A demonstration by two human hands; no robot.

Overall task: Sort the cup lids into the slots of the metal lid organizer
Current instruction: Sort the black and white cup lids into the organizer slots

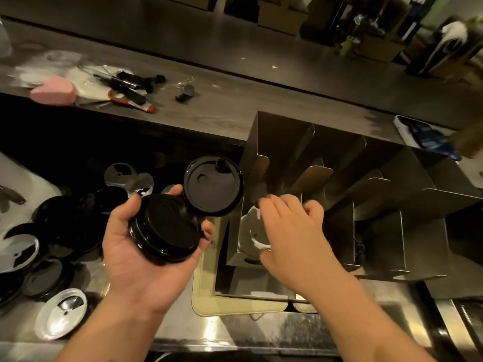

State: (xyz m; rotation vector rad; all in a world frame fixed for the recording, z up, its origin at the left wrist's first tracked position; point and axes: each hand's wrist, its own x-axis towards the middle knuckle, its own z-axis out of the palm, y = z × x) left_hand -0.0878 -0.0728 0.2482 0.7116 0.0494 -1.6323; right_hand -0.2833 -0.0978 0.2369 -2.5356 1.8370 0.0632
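Observation:
My left hand (146,246) lies palm up and grips a short stack of black lids (166,228); one black lid (213,186) with a sip hole stands out from the stack's top edge toward the organizer. The metal lid organizer (379,205) has several slanted slots. My right hand (290,228) reaches into its leftmost slot and holds a clear lid (252,231) there, thumb below it and fingers above. Loose black lids (65,226) and clear lids (61,313) lie on the counter at the left.
A pink object (52,92), a red-handled tool (130,100) and wrappers litter the raised shelf behind. A phone-like device (423,137) lies at the right. A beige tray (203,301) sits under the organizer's front. The steel counter edge runs along the bottom.

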